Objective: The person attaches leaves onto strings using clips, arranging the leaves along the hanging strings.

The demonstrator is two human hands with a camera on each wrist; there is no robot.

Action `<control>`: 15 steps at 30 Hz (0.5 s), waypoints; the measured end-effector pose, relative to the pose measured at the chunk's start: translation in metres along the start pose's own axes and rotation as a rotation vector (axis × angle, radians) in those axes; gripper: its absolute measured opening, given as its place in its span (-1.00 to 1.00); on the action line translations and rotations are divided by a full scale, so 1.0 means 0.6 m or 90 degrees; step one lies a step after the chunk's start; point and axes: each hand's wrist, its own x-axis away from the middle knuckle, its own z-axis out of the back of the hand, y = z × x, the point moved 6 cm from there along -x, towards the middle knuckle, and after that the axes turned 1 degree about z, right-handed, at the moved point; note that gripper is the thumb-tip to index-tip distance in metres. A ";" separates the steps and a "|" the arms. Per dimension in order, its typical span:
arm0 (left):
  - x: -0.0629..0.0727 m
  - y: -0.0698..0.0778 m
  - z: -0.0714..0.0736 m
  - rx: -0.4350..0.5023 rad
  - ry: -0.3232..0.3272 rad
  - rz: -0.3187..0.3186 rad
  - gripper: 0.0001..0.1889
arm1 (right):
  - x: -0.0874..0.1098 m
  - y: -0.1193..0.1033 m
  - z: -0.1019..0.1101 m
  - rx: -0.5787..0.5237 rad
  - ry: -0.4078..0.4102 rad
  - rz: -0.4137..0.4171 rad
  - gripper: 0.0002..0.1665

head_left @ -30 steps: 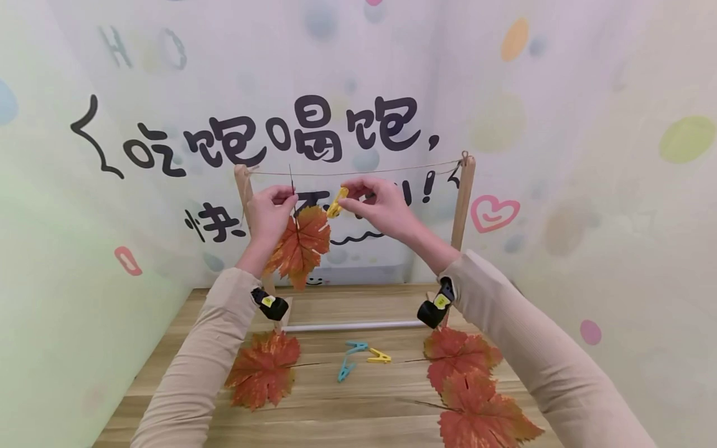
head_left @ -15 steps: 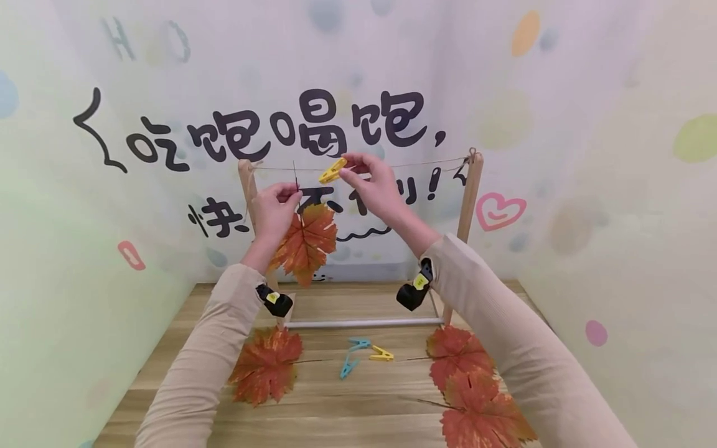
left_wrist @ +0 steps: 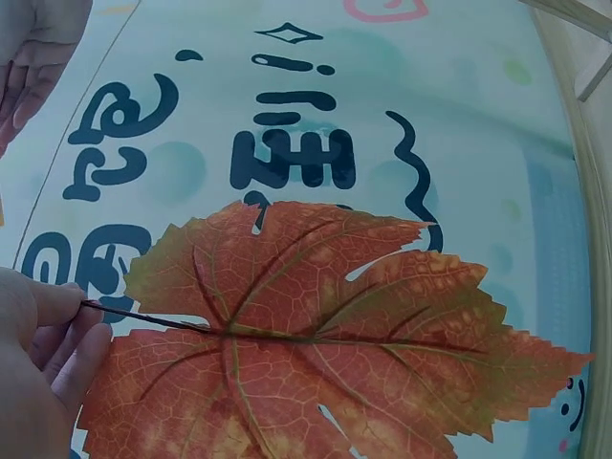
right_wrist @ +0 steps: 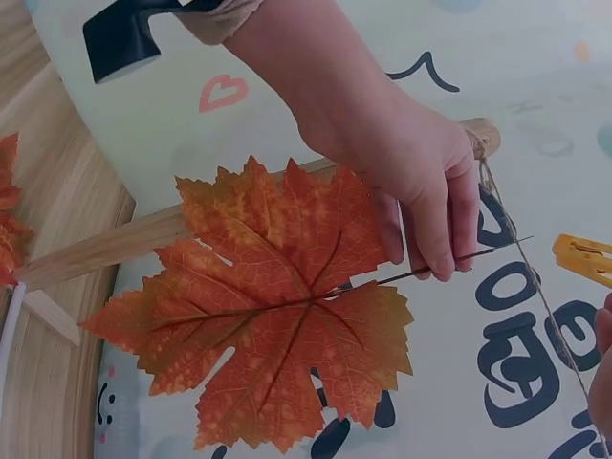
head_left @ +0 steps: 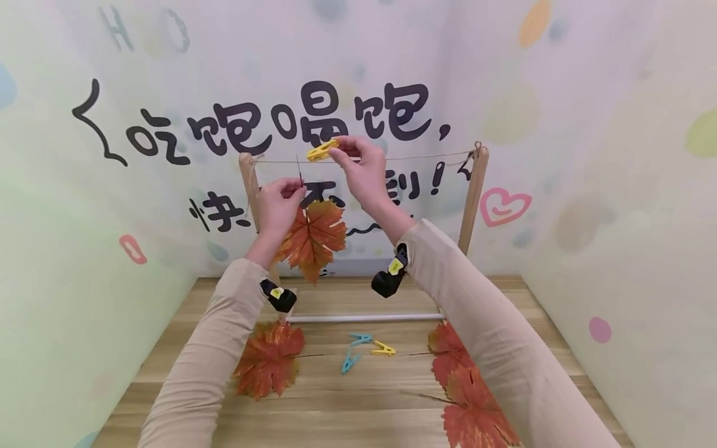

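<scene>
My left hand [head_left: 282, 205] pinches the dark stem of an orange-red artificial maple leaf [head_left: 315, 236], which hangs below the fingers. The stem's tip reaches up to the twine [head_left: 409, 158] strung between two wooden posts. Between thumb and fingers of my right hand [head_left: 364, 171] is a yellow clothespin [head_left: 322, 150], held at the height of the twine, just right of the stem tip. In the right wrist view, the same clothespin [right_wrist: 583, 260] is apart from the stem. The left wrist view shows the leaf [left_wrist: 316, 335] broadside.
On the wooden table [head_left: 336, 410] lie two blue clothespins [head_left: 350, 361] and a yellow one [head_left: 383, 348]. A red leaf [head_left: 270, 361] lies at the left; two more leaves [head_left: 476, 410] lie at the right, partly under my right arm. A white bar [head_left: 364, 318] joins the frame's posts [head_left: 473, 199] low down.
My right hand has risen and moved left with the yellow clothespin, from beside the leaf up to the twine, turning the clothespin flatter. The left hand keeps its pinch on the stem, nearly still.
</scene>
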 end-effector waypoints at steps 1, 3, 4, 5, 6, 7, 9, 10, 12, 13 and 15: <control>0.000 0.001 -0.001 0.003 -0.002 -0.001 -0.79 | -0.001 0.000 0.001 0.006 0.007 0.000 -0.72; 0.001 0.001 -0.002 0.009 -0.006 -0.002 -0.80 | -0.004 0.002 0.003 0.013 0.017 -0.002 -0.73; 0.001 0.001 -0.003 0.011 -0.006 -0.002 -0.80 | -0.005 0.003 0.003 0.016 0.021 -0.003 -0.74; 0.002 0.000 -0.003 0.013 -0.007 0.000 -0.80 | -0.006 0.004 0.003 0.018 0.024 -0.004 -0.74; 0.002 0.000 -0.003 0.010 -0.007 0.002 -0.80 | -0.007 0.006 0.002 0.018 0.023 -0.007 -0.74; 0.002 0.000 -0.003 0.007 -0.005 0.004 -0.80 | -0.008 0.006 0.001 0.019 0.021 -0.007 -0.74; 0.001 0.000 -0.003 -0.004 -0.001 0.007 -0.80 | -0.009 0.003 -0.004 0.021 0.015 -0.002 -0.74; 0.000 -0.001 -0.003 -0.010 0.002 0.009 -0.80 | -0.010 0.001 -0.007 0.024 0.012 0.002 -0.75; -0.002 -0.001 -0.003 -0.019 0.005 0.009 -0.79 | -0.012 -0.004 -0.014 0.031 0.005 0.015 -0.75; -0.003 0.000 -0.003 -0.020 0.006 0.007 -0.79 | -0.013 -0.007 -0.016 0.036 0.002 0.022 -0.76; -0.004 0.001 -0.003 -0.017 0.007 0.002 -0.79 | -0.015 -0.011 -0.022 0.044 -0.003 0.030 -0.76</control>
